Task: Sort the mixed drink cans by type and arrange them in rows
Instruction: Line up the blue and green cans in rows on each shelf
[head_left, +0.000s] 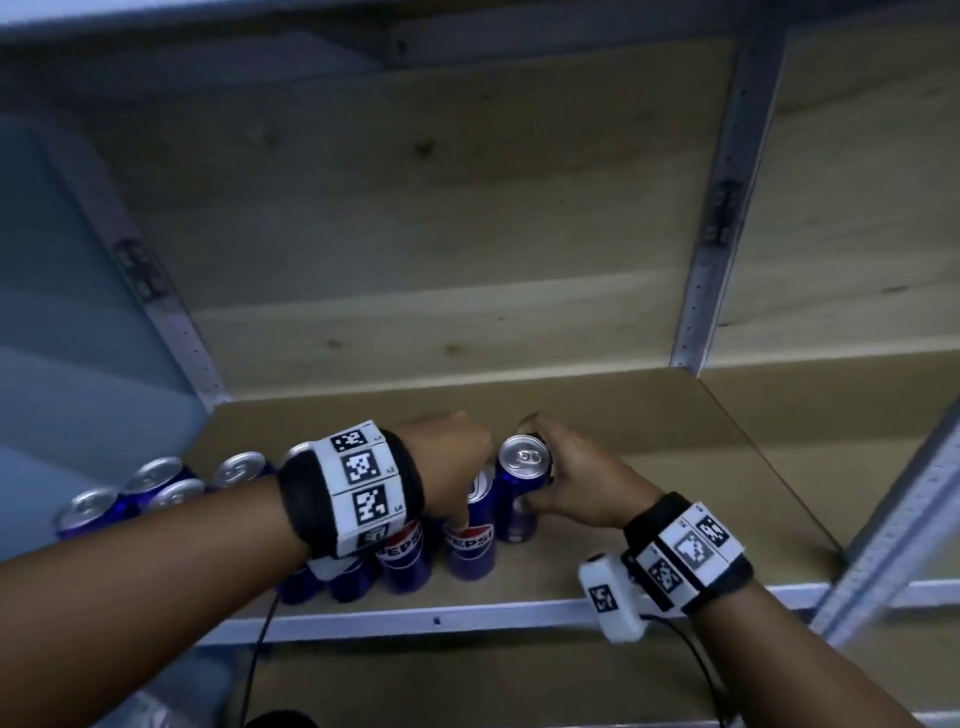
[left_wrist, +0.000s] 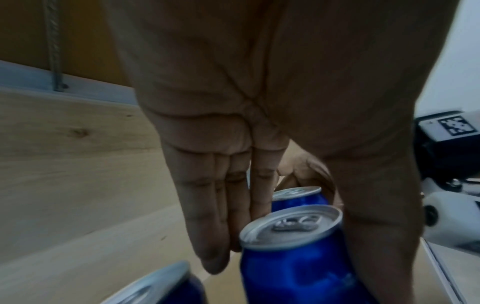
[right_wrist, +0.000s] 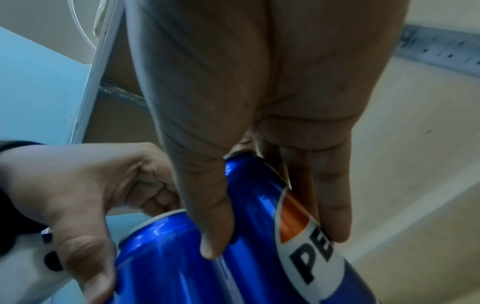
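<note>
Several blue Pepsi cans stand on the wooden shelf (head_left: 675, 467). My left hand (head_left: 452, 467) reaches down over one upright Pepsi can (head_left: 470, 540) and grips it near its top, fingers behind and thumb in front; the left wrist view shows this can (left_wrist: 298, 267) between fingers (left_wrist: 213, 226) and thumb. Right beside it, my right hand (head_left: 576, 483) grips another Pepsi can (head_left: 522, 483) from the right. In the right wrist view, thumb and fingers (right_wrist: 335, 205) wrap that can (right_wrist: 259, 205), with the left hand (right_wrist: 78, 185) on the neighbouring can (right_wrist: 168, 257).
More blue cans (head_left: 156, 478) cluster at the shelf's left, and others (head_left: 405, 556) stand along the front under my left wrist. A grey metal rail (head_left: 436, 621) edges the shelf front. Metal uprights (head_left: 722, 208) rise behind, and another upright (head_left: 893, 525) stands at the right.
</note>
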